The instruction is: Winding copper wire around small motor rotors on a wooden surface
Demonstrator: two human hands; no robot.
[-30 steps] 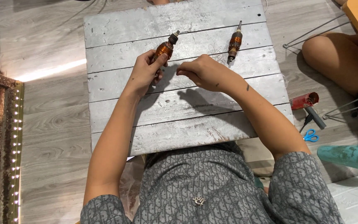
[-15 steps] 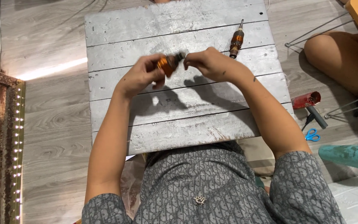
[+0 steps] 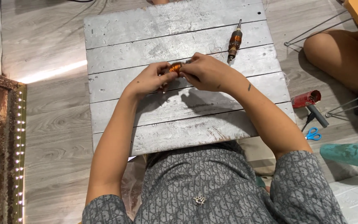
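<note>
Your left hand (image 3: 152, 79) and right hand (image 3: 206, 72) now meet over the middle of the grey plank tabletop (image 3: 146, 25), and both close around the copper-wound rotor (image 3: 174, 67), lifted just above the boards. Only its orange coil shows between your fingers. A second ago that rotor lay farther up the tabletop with only your left hand on it, and your right hand rested beside it; half a second ago you had already brought it between both hands, much as it sits now. The second rotor (image 3: 234, 40) has not moved: it lies on the boards, up and to the right of your right hand. On the floor to the right lie a red-handled tool (image 3: 306, 99) and blue scissors (image 3: 313, 134).
</note>
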